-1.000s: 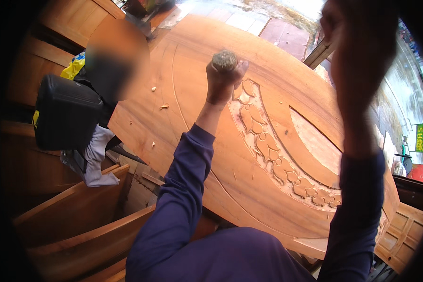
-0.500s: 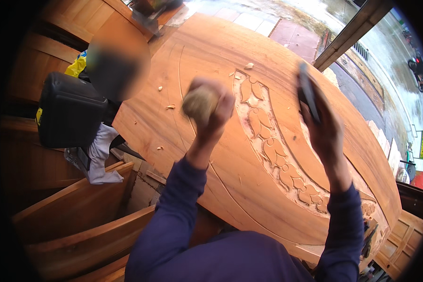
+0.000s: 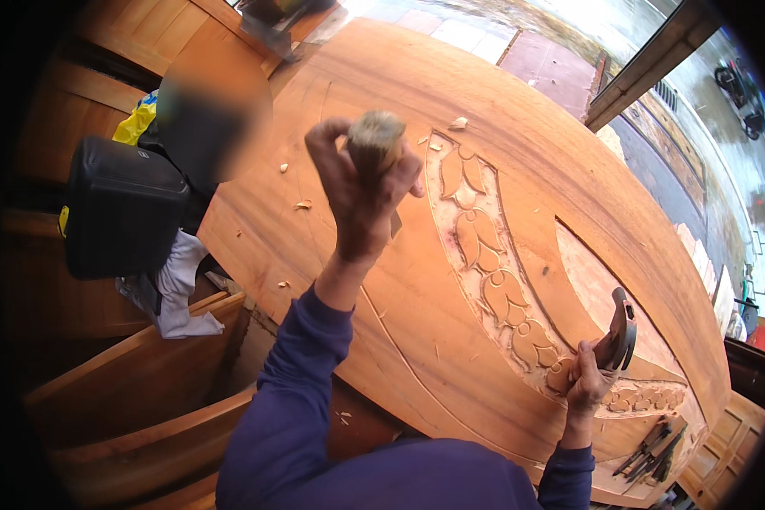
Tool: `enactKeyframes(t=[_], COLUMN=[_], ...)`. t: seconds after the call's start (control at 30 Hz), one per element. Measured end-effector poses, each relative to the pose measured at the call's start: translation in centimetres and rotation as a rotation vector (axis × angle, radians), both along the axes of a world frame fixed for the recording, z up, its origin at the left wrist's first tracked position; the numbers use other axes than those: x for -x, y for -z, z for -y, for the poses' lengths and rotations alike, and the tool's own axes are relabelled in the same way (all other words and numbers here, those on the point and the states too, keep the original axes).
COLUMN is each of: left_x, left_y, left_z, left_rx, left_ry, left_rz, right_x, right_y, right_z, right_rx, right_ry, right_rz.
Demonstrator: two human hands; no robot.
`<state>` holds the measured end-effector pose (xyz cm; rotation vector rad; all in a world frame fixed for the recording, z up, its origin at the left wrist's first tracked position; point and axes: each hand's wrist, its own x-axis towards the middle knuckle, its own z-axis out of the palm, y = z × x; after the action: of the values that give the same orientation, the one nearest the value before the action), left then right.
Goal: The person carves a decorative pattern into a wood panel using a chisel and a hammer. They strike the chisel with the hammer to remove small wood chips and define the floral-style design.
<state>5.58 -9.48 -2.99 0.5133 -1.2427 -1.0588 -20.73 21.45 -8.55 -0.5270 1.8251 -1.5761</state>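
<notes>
The right hand (image 3: 588,388), gripping a hammer (image 3: 626,333), had dropped over the near right of the panel (image 3: 416,297) mid-scene, well apart from the handle (image 3: 376,134) clasped in the left hand (image 3: 361,200) farther left, so hammering seemed paused.

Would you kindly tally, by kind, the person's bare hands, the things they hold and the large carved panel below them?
Bare hands: 2 (left hand, right hand)
Held things: 2 (pale round-ended wooden piece, dark curved tool)
Large carved orange-brown wooden panel: 1
Total: 5
</notes>
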Motion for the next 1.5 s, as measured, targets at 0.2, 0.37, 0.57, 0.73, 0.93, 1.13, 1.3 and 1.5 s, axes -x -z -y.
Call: enactKeyframes(t=[0.2, 0.37, 0.57, 0.73, 0.93, 1.13, 1.3, 1.5], left_x=[3.9, 7.2, 8.7, 8.7, 8.8, 9.1, 10.7, 9.4], left_y=[-0.8, -0.8, -0.4, 0.3, 0.3, 0.2, 1.6, 3.2], left_z=[7.1, 9.1, 9.8, 10.1, 9.9, 10.5, 11.5, 12.3], left_rx=[-0.016, 0.021, -0.009, -0.037, -0.059, -0.123, -0.151, -0.189], left_ry=[0.386, 0.527, 0.492, 0.503, 0.485, 0.499, 0.566, 0.487], left_rz=[-0.101, -0.085, -0.049, -0.013, -0.012, -0.001, -0.052, -0.037], right_x=[0.1, -0.4, -0.1, -0.1, -0.3, -0.1, -0.4, 8.4], right_y=[-0.2, -0.7, -0.4, -0.5, -0.8, -0.4, -2.3, -12.5], right_z=[0.2, 0.4, 0.3, 0.4, 0.6, 0.5, 2.0, 15.7], right_rx=[0.012, 0.006, -0.002, -0.003, -0.004, 0.014, -0.01, 0.453], right_ry=[-0.018, 0.009, -0.006, -0.034, -0.019, -0.037, -0.028, -0.214], right_rz=[-0.011, 0.001, -0.003, -0.004, -0.016, -0.017, -0.156, -0.882])
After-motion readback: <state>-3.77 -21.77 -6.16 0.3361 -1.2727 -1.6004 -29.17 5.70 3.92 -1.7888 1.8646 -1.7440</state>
